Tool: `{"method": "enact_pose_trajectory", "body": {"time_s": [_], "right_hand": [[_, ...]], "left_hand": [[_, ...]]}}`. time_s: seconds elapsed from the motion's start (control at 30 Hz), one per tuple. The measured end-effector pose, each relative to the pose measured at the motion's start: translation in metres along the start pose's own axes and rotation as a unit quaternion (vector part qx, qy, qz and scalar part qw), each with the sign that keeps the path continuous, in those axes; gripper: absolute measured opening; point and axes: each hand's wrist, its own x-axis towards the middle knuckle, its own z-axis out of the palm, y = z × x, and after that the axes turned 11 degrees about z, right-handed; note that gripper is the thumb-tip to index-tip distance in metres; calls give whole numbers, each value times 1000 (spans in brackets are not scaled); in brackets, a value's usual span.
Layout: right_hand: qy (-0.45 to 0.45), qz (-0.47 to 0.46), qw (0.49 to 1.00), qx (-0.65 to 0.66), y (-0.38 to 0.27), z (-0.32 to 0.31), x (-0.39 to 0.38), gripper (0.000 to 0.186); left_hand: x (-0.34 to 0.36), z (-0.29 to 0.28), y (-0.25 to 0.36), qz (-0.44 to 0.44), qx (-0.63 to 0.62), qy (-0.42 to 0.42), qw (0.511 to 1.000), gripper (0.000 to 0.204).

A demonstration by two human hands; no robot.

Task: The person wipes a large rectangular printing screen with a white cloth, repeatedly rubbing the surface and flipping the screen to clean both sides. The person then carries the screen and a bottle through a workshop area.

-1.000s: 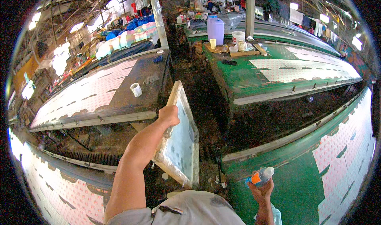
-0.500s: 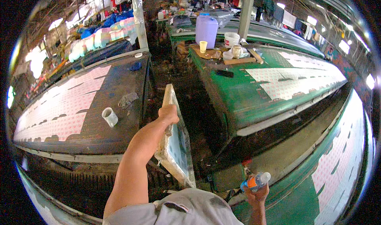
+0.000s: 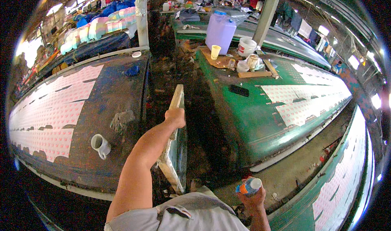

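Observation:
My left hand [image 3: 175,117] is closed around the upper part of a screen printing frame [image 3: 170,174]. The frame hangs upright in the gap between two long tables, almost edge-on to me, with pale stained wooden bars. Low at the right, my right hand [image 3: 255,199] grips a small plastic bottle [image 3: 247,186] with a white cap, an orange label and a blue lower part. Some of its fingers are hidden behind the bottle.
On the dark left table [image 3: 118,80] are printed white sheets [image 3: 53,121], a white mug [image 3: 100,146] and a crumpled rag [image 3: 122,121]. The green right table [image 3: 232,121] bears a lilac jerrycan [image 3: 220,33], a yellow cup [image 3: 215,51], a white bucket [image 3: 247,46] and a dark flat object [image 3: 238,90].
My view has moved forward between the tables, so the jerrycan and mug look larger. The frame has turned more edge-on. The bottle has shifted slightly left in view; both hands keep their holds.

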Motion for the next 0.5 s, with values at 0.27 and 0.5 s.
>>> {"method": "enact_pose_trajectory", "body": {"time_s": [0.27,0.5], "right_hand": [[-61,80,991,89,17,39,156,77],[-125,-12,991,-53,1,86,336,74]], "left_hand": [[119,-10,-42,-28,19,-8,999,35],[254,-50,-87,-89,33,-27,995,35]]}}
